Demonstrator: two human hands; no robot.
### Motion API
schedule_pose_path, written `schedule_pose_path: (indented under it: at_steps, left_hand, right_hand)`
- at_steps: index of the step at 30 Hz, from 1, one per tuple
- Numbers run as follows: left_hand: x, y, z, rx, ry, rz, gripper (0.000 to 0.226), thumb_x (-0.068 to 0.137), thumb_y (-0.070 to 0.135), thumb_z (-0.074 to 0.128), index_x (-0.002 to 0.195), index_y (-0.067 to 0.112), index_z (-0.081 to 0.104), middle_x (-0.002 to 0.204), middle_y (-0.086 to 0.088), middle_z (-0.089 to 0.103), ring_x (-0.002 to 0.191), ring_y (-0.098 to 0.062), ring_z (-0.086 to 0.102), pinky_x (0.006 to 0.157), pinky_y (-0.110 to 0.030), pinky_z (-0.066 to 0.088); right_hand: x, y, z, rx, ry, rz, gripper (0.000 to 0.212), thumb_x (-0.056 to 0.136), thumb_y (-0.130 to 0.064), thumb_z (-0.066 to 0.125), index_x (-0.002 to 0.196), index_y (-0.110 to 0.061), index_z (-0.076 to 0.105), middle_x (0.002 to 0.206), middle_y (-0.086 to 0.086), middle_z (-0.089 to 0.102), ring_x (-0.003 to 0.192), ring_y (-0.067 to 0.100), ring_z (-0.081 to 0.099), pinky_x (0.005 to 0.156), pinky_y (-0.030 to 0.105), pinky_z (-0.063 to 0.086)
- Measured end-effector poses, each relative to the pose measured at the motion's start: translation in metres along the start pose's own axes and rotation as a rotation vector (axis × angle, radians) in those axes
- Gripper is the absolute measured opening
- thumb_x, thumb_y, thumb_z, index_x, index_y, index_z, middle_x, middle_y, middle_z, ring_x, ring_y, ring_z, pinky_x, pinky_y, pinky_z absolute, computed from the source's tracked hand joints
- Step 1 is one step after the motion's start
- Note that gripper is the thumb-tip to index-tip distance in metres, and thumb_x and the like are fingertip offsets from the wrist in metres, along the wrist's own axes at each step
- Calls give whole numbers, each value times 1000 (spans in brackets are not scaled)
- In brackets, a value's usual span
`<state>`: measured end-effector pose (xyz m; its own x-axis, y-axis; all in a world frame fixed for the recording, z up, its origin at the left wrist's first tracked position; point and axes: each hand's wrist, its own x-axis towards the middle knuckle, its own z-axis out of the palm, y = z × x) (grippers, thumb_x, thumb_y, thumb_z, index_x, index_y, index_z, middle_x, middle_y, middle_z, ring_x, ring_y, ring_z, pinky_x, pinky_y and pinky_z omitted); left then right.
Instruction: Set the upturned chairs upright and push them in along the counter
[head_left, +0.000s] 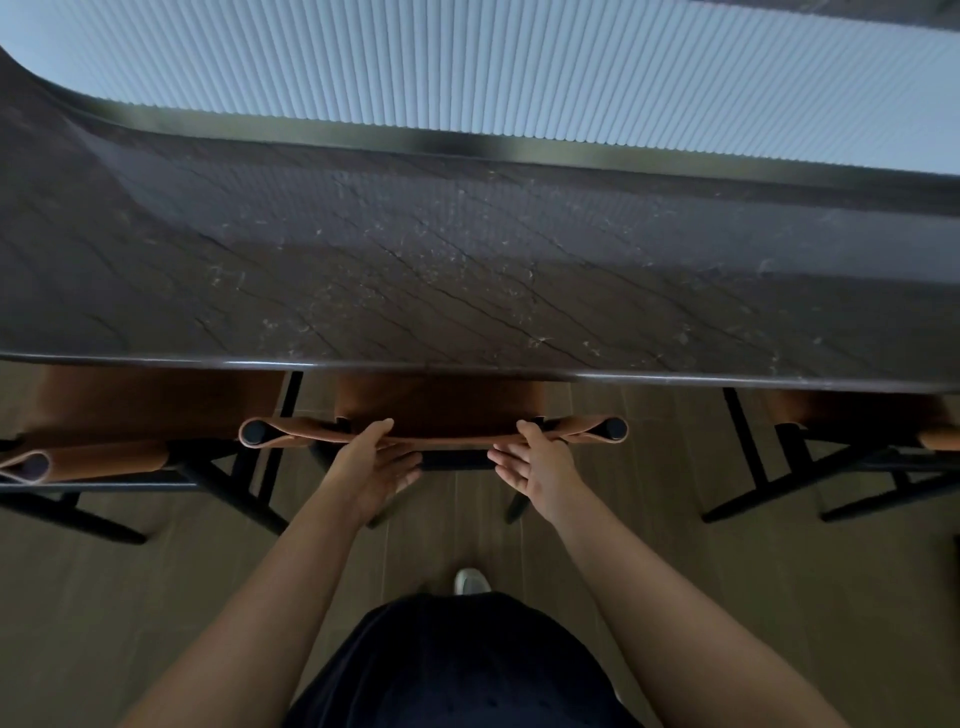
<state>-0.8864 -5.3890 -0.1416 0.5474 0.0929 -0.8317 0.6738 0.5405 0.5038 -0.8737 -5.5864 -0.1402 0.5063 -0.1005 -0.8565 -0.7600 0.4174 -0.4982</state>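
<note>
A chair with a tan leather back and black frame stands upright in front of me, its seat tucked under the dark stone counter. My left hand rests on the left part of the backrest's top edge, thumb over it, fingers spread behind. My right hand touches the right part of the same edge in the same way. Neither hand is closed around the backrest. A second matching chair stands upright on the left. A third chair is at the right, partly under the counter.
The counter's front edge runs across the whole view. Behind the counter is a white ribbed wall. The floor is dark wood planks. My shoe shows below my hands.
</note>
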Motion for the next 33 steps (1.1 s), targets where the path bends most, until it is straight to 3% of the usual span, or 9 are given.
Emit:
schedule_pose_path:
  at_steps: [3, 7, 9, 13, 19, 24, 33]
  left_hand:
    - [-4, 1, 6, -8, 5, 7, 23, 96, 16, 56, 115, 4, 52, 97, -20, 63, 91, -32, 63, 87, -45, 51]
    - [-17, 2, 14, 22, -36, 18, 24, 96, 11, 54, 119, 6, 51, 101, -18, 61, 94, -30, 63, 90, -40, 51]
    - [-26, 3, 15, 95, -78, 6, 22, 98, 11, 52, 119, 5, 50, 106, -18, 61, 99, -30, 62, 91, -39, 51]
    - [-50, 8, 8, 243, -248, 4, 28, 100, 12, 48, 126, 3, 47, 113, -18, 60, 114, -31, 59, 99, -40, 48]
    - [-85, 0, 4, 446, -511, 65, 34, 100, 13, 47, 132, 4, 48, 114, -15, 64, 108, -26, 63, 96, -40, 49]
    - [-108, -38, 14, 679, -739, 169, 39, 99, 16, 48, 135, 2, 47, 122, -13, 64, 111, -23, 63, 97, -38, 49]
    - [-173, -138, 16, 954, -1047, 158, 21, 98, 11, 46, 113, 11, 61, 114, -9, 69, 104, -18, 68, 94, -36, 52]
  right_hand:
    - [-11, 3, 2, 21, 41, -25, 9, 100, -23, 54, 101, -15, 58, 111, 11, 69, 100, 26, 69, 85, 34, 57]
    - [-29, 16, 2, 145, 64, -89, 17, 103, -22, 47, 112, -15, 59, 121, 9, 68, 108, 25, 67, 81, 32, 56]
    - [-42, 25, 4, 215, 95, -135, 17, 103, -22, 46, 104, -13, 60, 121, 8, 68, 107, 25, 67, 81, 32, 55]
    - [-71, 50, 6, 364, 134, -266, 25, 101, -22, 50, 119, -10, 62, 112, 7, 72, 98, 22, 70, 76, 32, 56]
    - [-122, 100, -8, 516, 176, -430, 28, 101, -25, 48, 124, -15, 61, 112, 6, 73, 102, 21, 70, 83, 33, 54]
    - [-162, 145, -41, 562, 380, -546, 25, 102, -24, 46, 113, -19, 68, 104, 5, 75, 98, 20, 71, 79, 30, 53]
    - [-246, 264, -124, 842, 736, -655, 23, 99, -19, 50, 109, -16, 70, 101, 9, 76, 94, 23, 72, 78, 32, 53]
